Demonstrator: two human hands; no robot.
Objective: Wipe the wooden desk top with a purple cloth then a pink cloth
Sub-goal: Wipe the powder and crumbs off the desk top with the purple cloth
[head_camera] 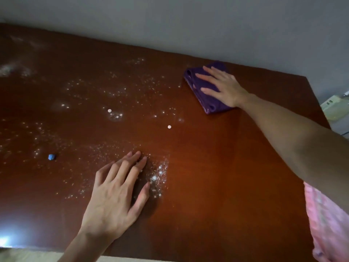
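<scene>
The wooden desk top (pixel 217 167) is dark reddish brown and speckled with white powder over its left and middle parts. A folded purple cloth (pixel 203 91) lies flat near the far right corner. My right hand (pixel 224 86) presses down on it, palm flat and fingers spread. My left hand (pixel 117 190) rests flat on the bare desk near the front edge, fingers apart, beside a dense patch of powder (pixel 158 174). A pink cloth (pixel 326 224) hangs at the right edge under my right arm.
Two small white round bits (pixel 109 110) (pixel 169 126) lie mid-desk. A small blue lump (pixel 51 157) sits at the left. A grey wall runs behind the desk. A pale object (pixel 334 108) stands beyond the right edge.
</scene>
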